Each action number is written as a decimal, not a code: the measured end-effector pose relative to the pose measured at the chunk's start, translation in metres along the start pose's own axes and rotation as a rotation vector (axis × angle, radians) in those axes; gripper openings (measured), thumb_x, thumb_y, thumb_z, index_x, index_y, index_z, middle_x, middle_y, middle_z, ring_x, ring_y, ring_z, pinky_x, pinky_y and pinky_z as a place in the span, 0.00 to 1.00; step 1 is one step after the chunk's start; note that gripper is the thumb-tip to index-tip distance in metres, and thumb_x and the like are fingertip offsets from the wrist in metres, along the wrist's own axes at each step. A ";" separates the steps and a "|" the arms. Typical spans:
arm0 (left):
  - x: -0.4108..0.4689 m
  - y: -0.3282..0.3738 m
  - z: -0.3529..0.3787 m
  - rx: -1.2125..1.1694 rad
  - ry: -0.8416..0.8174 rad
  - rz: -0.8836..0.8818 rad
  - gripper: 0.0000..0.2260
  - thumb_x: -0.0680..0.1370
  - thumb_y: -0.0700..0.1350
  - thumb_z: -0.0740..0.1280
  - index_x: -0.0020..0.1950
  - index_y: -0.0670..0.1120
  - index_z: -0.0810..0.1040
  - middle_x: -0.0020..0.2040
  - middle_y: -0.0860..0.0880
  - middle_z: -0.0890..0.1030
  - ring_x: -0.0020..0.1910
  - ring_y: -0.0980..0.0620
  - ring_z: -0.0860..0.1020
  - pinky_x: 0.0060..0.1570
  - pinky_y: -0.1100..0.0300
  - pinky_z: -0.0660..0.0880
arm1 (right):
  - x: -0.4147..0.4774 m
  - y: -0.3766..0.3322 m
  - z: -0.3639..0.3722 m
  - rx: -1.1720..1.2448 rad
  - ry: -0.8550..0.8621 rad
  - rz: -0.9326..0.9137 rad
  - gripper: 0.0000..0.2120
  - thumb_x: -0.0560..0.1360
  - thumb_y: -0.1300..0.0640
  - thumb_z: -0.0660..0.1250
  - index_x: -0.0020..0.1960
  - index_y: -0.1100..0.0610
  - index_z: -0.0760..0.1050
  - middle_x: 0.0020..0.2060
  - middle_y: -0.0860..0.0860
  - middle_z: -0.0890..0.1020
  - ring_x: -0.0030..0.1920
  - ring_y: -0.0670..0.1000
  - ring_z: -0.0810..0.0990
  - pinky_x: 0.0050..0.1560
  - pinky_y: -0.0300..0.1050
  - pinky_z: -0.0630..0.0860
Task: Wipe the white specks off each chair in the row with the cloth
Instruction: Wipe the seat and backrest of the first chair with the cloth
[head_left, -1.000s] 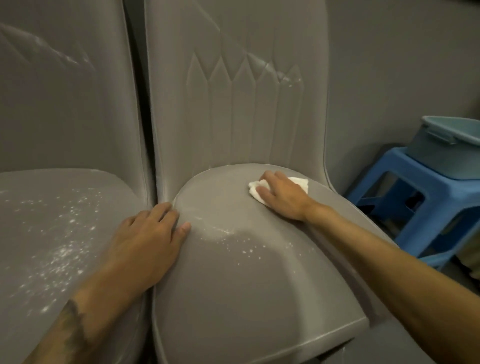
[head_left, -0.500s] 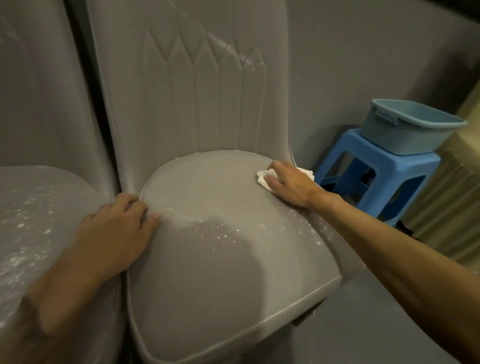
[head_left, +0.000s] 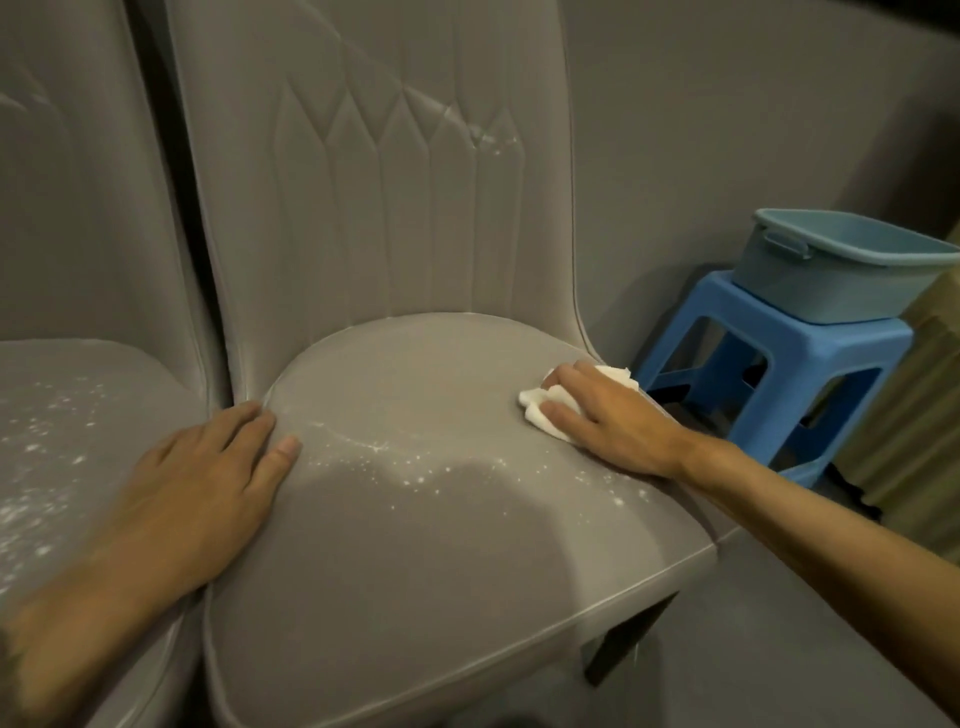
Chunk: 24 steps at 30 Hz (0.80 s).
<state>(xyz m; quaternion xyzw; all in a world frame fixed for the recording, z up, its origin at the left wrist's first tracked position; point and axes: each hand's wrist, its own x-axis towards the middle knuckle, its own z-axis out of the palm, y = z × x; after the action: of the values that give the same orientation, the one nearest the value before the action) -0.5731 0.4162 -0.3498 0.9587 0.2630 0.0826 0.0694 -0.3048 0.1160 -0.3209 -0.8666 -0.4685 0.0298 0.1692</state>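
Left hand (head_left: 208, 483) flat, right hand (head_left: 615, 423) pressing down.

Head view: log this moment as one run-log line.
phase: wiping right chair | right hand: presses cloth at seat's right edge | left hand: flat on seat's left edge | specks: band across mid-seat | left chair: speckled

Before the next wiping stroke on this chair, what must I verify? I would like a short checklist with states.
1. Cloth under right hand, pressed on the seat: ok.
2. Left hand resting flat on the seat's left edge: ok.
3. Seat free of white specks: not ok, band across the middle.
4. Backrest free of specks: not ok, upper right.
5. Left chair's seat wiped: not ok.
6. Cloth's underside clean: cannot tell.
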 end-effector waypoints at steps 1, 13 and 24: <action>0.000 0.000 0.000 0.004 0.006 0.003 0.41 0.77 0.69 0.36 0.79 0.51 0.68 0.80 0.51 0.67 0.76 0.45 0.69 0.75 0.46 0.64 | 0.000 0.006 -0.006 -0.010 -0.015 0.008 0.12 0.82 0.41 0.57 0.61 0.45 0.69 0.58 0.46 0.74 0.55 0.47 0.74 0.59 0.48 0.72; 0.006 0.000 0.004 0.055 0.048 0.025 0.41 0.78 0.69 0.36 0.73 0.47 0.74 0.75 0.45 0.73 0.70 0.40 0.75 0.71 0.41 0.70 | -0.012 0.015 -0.014 -0.005 0.012 0.111 0.13 0.82 0.40 0.56 0.61 0.45 0.68 0.58 0.47 0.73 0.53 0.47 0.74 0.59 0.51 0.73; 0.004 0.004 0.004 0.055 0.076 0.019 0.40 0.78 0.68 0.38 0.72 0.46 0.75 0.74 0.44 0.74 0.67 0.38 0.77 0.69 0.39 0.71 | -0.025 0.016 -0.013 0.036 0.063 0.164 0.13 0.81 0.39 0.56 0.60 0.44 0.69 0.56 0.46 0.74 0.51 0.46 0.75 0.58 0.53 0.75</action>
<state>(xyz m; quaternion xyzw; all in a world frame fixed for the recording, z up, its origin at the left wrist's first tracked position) -0.5674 0.4147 -0.3523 0.9589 0.2586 0.1121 0.0324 -0.3035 0.0840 -0.3161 -0.8993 -0.3899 0.0249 0.1964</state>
